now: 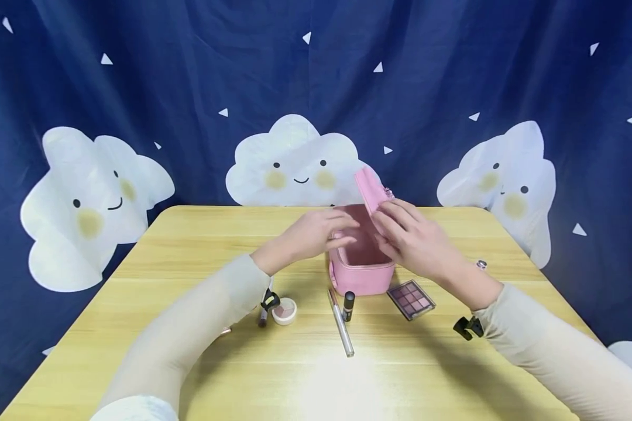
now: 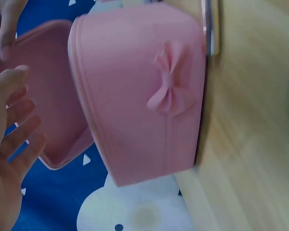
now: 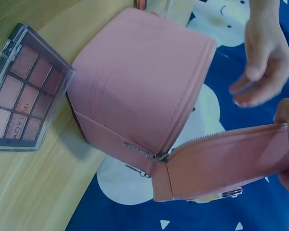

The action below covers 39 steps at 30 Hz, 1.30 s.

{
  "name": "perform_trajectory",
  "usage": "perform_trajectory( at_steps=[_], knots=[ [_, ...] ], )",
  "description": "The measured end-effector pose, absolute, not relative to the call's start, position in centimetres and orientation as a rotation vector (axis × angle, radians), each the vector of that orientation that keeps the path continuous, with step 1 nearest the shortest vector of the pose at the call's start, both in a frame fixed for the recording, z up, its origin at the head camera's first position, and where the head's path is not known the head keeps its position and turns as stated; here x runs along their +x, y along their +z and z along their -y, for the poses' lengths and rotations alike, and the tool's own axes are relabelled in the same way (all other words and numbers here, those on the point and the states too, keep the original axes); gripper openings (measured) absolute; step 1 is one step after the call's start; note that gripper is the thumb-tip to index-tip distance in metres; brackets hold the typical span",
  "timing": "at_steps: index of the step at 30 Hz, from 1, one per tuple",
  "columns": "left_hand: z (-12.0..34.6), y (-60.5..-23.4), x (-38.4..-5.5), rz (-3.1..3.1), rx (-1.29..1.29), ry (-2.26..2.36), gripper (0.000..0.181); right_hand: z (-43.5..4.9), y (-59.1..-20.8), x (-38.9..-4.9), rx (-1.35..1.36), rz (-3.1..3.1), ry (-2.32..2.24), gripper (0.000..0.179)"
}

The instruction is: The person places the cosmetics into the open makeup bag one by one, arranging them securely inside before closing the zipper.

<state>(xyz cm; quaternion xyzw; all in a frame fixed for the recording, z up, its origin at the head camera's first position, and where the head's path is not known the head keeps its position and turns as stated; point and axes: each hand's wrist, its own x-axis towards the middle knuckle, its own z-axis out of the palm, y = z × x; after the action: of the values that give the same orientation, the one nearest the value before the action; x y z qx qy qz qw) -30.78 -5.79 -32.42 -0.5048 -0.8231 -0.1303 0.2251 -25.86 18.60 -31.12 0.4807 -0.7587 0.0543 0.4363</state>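
Note:
A pink zippered makeup case stands unzipped on the table, its lid raised toward the right. My right hand grips the lid's edge, thumb on one side and fingers on the other; the right wrist view shows the lid held nearly straight out from its hinge. Over the case's left rim hovers my left hand, fingers loosely bent with nothing in them. In the left wrist view a bow decorates the case's side. The inside of the case is partly covered by both hands.
Close before the case lie an eyeshadow palette, a black-capped tube and a slim silver tube. A round white compact sits left. A small shiny object lies beyond my right wrist. Behind the table hangs a blue curtain.

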Motion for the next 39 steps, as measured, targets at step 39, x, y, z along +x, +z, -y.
perform_trajectory(
  at_steps=[39],
  knots=[
    [8.4, -36.9, -27.7, 2.259, -1.649, -0.221, 0.033, -25.9, -35.0, -24.2, 0.409, 2.104, 0.672, 0.042]
  ],
)
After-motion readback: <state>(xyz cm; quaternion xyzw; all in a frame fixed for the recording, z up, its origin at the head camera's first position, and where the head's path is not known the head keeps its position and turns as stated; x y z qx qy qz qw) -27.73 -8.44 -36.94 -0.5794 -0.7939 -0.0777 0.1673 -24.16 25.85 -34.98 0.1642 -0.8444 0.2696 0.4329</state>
